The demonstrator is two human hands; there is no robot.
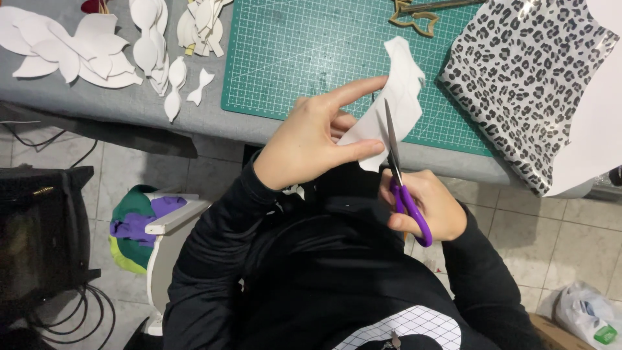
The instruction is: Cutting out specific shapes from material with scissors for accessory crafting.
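White paper (pixel 395 97), a wavy-edged strip over the edge of the green mat (pixel 291 58), pinched between thumb and fingers of the left hand (pixel 311 139), while the right hand (pixel 424 204) grips purple scissors (pixel 402 175), their blades parted around the paper, handles partly hidden by fingers.

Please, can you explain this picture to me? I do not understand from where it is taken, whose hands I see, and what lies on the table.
The camera sits on a person's head and looks down, so you see their own two bare hands. The left hand holds a white paper piece. The right hand holds purple-handled scissors, whose blades meet that paper. On the grey table lie a green cutting mat, white cut-out shapes, a leopard-print sheet and a second, gold-coloured pair of scissors.
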